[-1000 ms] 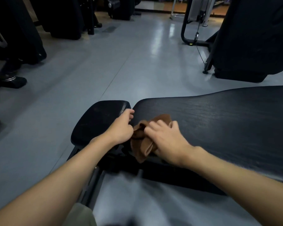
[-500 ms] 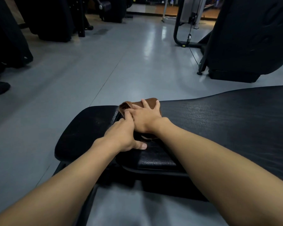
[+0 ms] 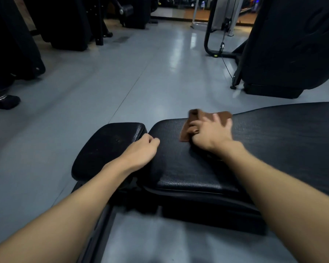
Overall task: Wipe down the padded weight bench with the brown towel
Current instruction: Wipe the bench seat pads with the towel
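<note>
The black padded weight bench (image 3: 188, 168) fills the lower middle: a small seat pad (image 3: 106, 147) on the left and a long back pad running off to the right. My right hand (image 3: 210, 133) presses the brown towel (image 3: 196, 120) flat on the far edge of the long pad, fingers spread over it. The towel is motion-blurred and partly hidden under the hand. My left hand (image 3: 141, 150) rests at the gap between the two pads, fingers curled against the edge of the long pad and holding nothing that shows.
Grey gym floor (image 3: 141, 76) stretches ahead. A large black machine (image 3: 292, 46) stands at the right with a cable and curved frame (image 3: 217, 46) beside it. Dark equipment (image 3: 65, 21) lines the back left. A shoe (image 3: 4, 101) stands at the far left.
My right hand has slid the towel rightward along the far edge of the long pad. My left hand stays at the gap between the pads, apart from the right hand now.
</note>
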`<action>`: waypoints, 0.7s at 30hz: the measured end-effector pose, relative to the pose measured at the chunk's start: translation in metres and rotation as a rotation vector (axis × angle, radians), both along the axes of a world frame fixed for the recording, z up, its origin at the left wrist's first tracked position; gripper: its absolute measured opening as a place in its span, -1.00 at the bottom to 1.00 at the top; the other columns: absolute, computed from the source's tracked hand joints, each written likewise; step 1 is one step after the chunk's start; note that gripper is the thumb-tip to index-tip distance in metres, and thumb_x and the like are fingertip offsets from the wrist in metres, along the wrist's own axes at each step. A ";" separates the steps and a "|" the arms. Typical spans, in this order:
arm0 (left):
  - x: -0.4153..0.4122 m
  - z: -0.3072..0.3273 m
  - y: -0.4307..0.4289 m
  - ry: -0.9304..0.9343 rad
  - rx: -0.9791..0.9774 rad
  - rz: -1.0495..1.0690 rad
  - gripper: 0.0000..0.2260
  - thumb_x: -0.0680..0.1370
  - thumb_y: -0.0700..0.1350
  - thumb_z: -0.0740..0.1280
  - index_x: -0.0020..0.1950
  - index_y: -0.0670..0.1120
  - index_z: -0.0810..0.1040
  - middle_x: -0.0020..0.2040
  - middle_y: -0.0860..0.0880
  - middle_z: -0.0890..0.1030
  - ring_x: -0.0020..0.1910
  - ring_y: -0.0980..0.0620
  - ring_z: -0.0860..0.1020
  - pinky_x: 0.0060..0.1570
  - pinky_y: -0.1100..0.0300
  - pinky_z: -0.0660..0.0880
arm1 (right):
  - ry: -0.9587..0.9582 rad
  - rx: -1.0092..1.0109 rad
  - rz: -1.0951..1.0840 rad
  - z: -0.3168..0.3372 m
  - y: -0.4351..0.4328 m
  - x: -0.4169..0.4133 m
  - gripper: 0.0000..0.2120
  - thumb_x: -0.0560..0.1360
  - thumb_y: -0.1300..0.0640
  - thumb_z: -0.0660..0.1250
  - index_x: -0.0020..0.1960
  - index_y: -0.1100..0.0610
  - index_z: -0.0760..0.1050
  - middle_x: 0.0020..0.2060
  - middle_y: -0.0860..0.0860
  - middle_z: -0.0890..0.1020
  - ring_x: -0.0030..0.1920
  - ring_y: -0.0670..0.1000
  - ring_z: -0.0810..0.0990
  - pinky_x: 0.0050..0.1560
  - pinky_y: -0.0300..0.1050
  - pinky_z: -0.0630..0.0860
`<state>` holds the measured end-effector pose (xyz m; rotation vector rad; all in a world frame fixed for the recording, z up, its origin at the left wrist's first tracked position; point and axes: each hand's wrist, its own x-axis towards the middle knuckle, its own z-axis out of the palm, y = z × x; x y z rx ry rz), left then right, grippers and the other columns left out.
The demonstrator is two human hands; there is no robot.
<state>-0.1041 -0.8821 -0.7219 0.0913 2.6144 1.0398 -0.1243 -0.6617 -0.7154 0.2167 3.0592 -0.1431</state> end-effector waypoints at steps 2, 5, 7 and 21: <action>-0.001 0.008 -0.002 -0.056 0.110 0.084 -0.45 0.50 0.34 -0.02 0.23 0.02 0.45 0.17 -0.02 0.57 0.19 -0.07 0.49 0.19 0.02 0.36 | 0.003 0.003 0.205 -0.016 -0.058 0.023 -0.40 0.38 -0.26 -0.01 0.41 -0.27 0.33 0.54 -0.06 0.22 0.57 0.21 -0.04 0.38 0.50 -0.19; -0.008 0.012 -0.006 -0.081 0.174 0.169 -0.24 0.44 0.36 -0.09 0.35 -0.14 0.42 0.26 -0.18 0.57 0.26 -0.17 0.51 0.31 -0.11 0.37 | -0.035 -0.041 0.438 -0.030 -0.120 0.060 -0.42 0.49 -0.32 0.05 0.46 -0.17 0.29 0.60 -0.05 0.05 0.58 0.19 -0.11 0.40 0.47 -0.25; -0.006 0.016 -0.001 -0.024 0.084 0.098 -0.39 0.56 0.21 -0.10 0.23 -0.21 0.47 0.24 -0.22 0.55 0.26 -0.21 0.48 0.27 -0.09 0.38 | 0.010 -0.057 0.441 -0.026 -0.106 0.066 -0.54 0.54 -0.21 0.13 0.40 -0.10 0.37 0.57 -0.09 0.14 0.59 0.13 -0.05 0.45 0.41 -0.20; 0.019 0.015 0.091 0.191 -0.230 -0.369 -0.58 0.52 0.05 0.21 0.40 0.10 0.40 0.34 0.00 0.46 0.35 -0.12 0.39 0.33 -0.11 0.32 | 0.016 -0.202 -0.091 0.020 0.069 0.082 -0.08 0.37 -0.59 -0.17 0.50 -0.05 0.24 0.59 -0.03 0.11 0.58 0.10 -0.18 0.45 0.36 -0.31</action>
